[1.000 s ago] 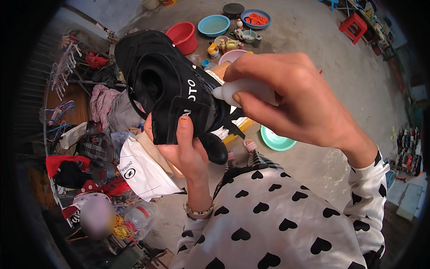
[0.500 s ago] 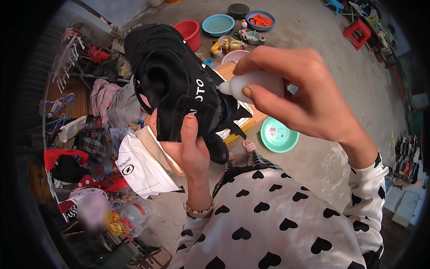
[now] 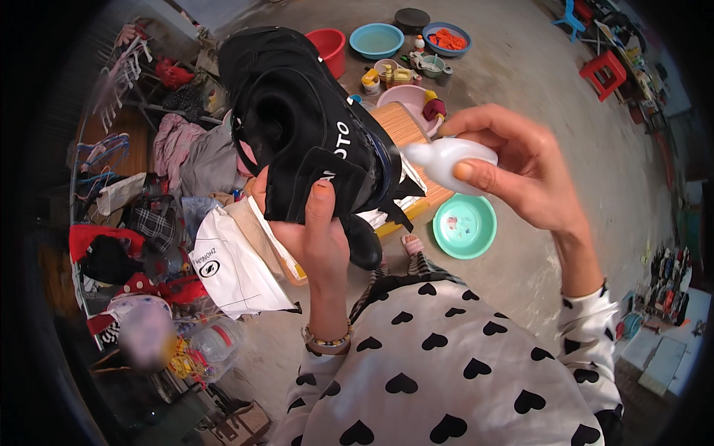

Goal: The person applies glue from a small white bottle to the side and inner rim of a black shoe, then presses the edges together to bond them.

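My left hand (image 3: 312, 241) grips the near end of a black fabric piece (image 3: 297, 97), thumb on top. White lettering runs along its side, and its kind is hard to make out; a dark round hollow shows in the middle. Between the thumb and fingers of my right hand (image 3: 520, 167) is a white squeeze bottle (image 3: 461, 163). The bottle lies tilted with its nozzle toward the black piece's right edge, apart from it. A black rounded part (image 3: 362, 241) hangs below the piece, beside my left hand.
A wooden board (image 3: 398, 119) and a white printed bag (image 3: 238, 264) lie beneath the piece. On the floor are a mint-green basin (image 3: 465, 253), a pink basin (image 3: 390, 94), a red bucket (image 3: 332, 56) and a blue basin (image 3: 372, 46). Clothes (image 3: 197, 171) heap at left.
My right hand has drawn the squeeze bottle back to the right and down, off the black piece's edge. The left hand still holds the piece.
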Action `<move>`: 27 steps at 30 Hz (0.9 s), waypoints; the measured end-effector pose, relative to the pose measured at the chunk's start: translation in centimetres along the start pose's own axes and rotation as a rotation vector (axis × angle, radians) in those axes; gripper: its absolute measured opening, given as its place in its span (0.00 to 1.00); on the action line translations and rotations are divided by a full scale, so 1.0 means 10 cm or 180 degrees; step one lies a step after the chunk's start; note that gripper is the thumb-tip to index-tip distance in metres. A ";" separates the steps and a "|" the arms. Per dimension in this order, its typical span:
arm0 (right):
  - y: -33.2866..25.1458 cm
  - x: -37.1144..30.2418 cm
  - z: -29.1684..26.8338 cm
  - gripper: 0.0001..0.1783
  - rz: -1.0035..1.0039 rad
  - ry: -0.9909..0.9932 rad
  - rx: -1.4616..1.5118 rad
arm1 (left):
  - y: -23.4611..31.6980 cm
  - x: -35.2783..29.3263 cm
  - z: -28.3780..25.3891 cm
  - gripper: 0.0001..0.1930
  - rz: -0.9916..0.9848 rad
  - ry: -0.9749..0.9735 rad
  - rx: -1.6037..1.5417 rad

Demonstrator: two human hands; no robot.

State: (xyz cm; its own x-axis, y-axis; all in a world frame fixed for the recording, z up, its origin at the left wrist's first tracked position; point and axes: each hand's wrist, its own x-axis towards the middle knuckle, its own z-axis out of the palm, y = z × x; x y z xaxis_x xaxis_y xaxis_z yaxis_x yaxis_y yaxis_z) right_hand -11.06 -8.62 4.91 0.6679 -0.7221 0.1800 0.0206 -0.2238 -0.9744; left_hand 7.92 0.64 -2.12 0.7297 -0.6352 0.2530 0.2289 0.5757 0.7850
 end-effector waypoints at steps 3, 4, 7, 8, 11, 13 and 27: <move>0.36 -0.08 -0.01 0.17 0.0518 0.0237 0.0916 | -0.02 0.04 -0.05 0.26 0.0016 -0.0142 0.0039; 0.59 -0.09 0.00 0.18 0.0580 0.0309 0.1019 | -0.05 0.05 -0.07 0.25 0.0033 -0.0146 0.0066; 1.31 -0.05 0.03 0.19 0.0713 0.0439 0.1262 | -0.09 0.11 -0.03 0.25 -0.0097 -0.0053 0.0092; 1.61 -0.01 0.13 0.18 0.0670 0.0508 0.1346 | -0.08 0.12 -0.09 0.26 -0.0085 -0.0015 0.0182; 2.52 0.02 0.37 0.15 0.0755 0.0863 0.1337 | -0.10 0.10 -0.20 0.23 -0.0067 -0.0090 0.0322; 3.05 -0.02 0.51 0.14 0.0861 0.1352 0.1349 | -0.11 0.10 -0.27 0.24 -0.0114 -0.0069 0.0504; 3.78 -0.11 1.07 0.15 0.1595 0.2307 -0.1839 | -0.22 0.14 -0.23 0.24 -0.0363 -0.0100 0.0559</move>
State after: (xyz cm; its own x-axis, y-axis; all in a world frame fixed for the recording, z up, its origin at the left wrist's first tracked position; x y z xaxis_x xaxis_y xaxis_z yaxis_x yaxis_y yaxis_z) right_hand -3.08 -9.29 -33.52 -0.1067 -0.9943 -0.0024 -0.6198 0.0684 -0.7818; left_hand 9.88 -0.33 -4.77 0.6845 -0.7083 0.1723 0.1909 0.4023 0.8954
